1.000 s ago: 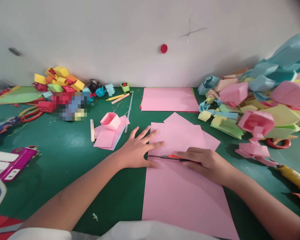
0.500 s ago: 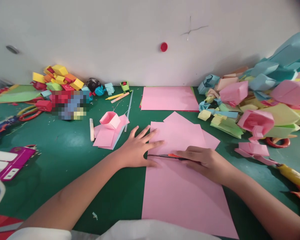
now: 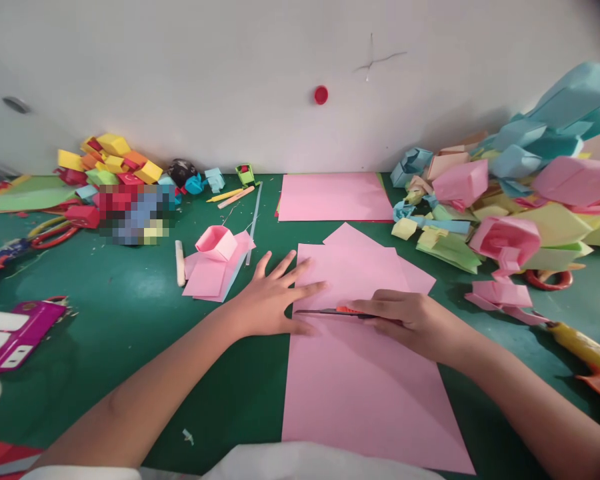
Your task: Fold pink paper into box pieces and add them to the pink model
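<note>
My left hand [image 3: 267,303] lies with fingers spread, its fingertips on the left edge of a large pink sheet of paper [image 3: 365,393]. In my right hand [image 3: 405,320] is a slim cutter knife [image 3: 347,311] with a dark blade and an orange part. The blade points left and lies flat along a straight crosswise line in the pink paper, its tip near my left thumb and index finger. Another pink sheet [image 3: 343,233] sticks out at an angle behind. Left of it stands a small pink paper box [image 3: 216,243] on pink slips [image 3: 207,277].
Folded paper pieces [image 3: 510,173] are heaped at the right, above a yellow glue gun [image 3: 577,343]. Colourful paper blocks [image 3: 113,160] lie at the back left, with a purple case [image 3: 30,330] nearer. A stack of pink paper [image 3: 335,197] lies against the wall [image 3: 220,80].
The view has shifted slightly, so most things sit a little further left. Both hands and the knife keep nearly the same place on the paper.
</note>
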Action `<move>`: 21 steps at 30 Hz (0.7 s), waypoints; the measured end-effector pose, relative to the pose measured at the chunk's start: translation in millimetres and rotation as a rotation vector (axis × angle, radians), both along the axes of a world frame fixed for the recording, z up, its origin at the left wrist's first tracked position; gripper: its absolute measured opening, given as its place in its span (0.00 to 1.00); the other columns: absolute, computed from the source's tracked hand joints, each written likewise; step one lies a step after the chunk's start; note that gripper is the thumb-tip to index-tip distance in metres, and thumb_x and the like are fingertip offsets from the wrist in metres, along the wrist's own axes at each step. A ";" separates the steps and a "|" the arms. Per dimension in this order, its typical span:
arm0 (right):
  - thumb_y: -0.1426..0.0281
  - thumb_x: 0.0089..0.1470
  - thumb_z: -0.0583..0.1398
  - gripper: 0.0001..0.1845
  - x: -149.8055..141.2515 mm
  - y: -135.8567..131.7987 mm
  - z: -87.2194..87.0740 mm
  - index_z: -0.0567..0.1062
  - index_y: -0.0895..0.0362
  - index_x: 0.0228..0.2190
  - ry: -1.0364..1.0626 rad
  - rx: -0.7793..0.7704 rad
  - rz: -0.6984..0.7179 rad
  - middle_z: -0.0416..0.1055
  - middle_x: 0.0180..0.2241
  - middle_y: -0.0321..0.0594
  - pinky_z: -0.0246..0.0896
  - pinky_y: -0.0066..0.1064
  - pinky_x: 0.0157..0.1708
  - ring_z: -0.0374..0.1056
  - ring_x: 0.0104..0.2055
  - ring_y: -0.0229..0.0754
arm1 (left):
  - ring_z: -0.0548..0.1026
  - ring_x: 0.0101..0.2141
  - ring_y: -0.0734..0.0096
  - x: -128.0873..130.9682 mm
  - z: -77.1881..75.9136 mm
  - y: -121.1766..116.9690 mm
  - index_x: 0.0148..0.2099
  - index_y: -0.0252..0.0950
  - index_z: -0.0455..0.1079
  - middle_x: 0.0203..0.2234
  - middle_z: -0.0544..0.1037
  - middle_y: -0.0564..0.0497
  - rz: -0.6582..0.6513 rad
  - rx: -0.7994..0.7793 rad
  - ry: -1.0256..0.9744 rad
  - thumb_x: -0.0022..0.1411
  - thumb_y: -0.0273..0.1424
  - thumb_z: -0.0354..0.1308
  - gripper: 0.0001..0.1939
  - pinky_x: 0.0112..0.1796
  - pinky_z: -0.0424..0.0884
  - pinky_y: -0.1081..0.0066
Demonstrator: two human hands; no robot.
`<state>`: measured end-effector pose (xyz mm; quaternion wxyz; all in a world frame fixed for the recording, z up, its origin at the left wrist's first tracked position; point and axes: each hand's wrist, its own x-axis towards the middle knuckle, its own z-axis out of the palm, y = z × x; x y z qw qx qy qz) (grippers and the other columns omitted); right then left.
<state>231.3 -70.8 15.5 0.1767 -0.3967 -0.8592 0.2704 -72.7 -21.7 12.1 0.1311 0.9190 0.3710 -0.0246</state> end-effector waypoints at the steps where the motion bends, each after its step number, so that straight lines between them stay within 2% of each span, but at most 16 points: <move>1: 0.65 0.68 0.52 0.22 0.2 0.2 0.6 0.73 0.44 0.59 0.004 -0.004 0.002 0.75 0.36 0.40 0.68 0.28 0.34 0.73 0.36 0.39 | 0.35 0.71 0.39 0.2 0.2 -0.1 0.72 0.63 0.47 0.73 0.39 0.54 0.001 0.001 -0.003 0.58 0.67 0.49 0.44 0.63 0.26 0.32; 8: 0.65 0.68 0.52 0.21 1.5 0.4 0.9 0.74 0.45 0.58 0.002 -0.021 -0.007 0.75 0.36 0.40 0.68 0.29 0.35 0.73 0.35 0.39 | 0.37 0.71 0.36 0.6 0.8 0.8 0.71 0.62 0.50 0.73 0.40 0.54 0.011 0.002 -0.007 0.57 0.67 0.51 0.44 0.63 0.27 0.31; 21: 0.63 0.68 0.53 0.21 6.1 0.6 2.3 0.73 0.43 0.59 0.002 -0.059 -0.034 0.75 0.37 0.40 0.66 0.30 0.36 0.72 0.35 0.40 | 0.37 0.71 0.38 1.1 2.6 0.3 0.71 0.63 0.49 0.73 0.39 0.55 0.017 0.000 0.003 0.58 0.67 0.51 0.43 0.63 0.27 0.32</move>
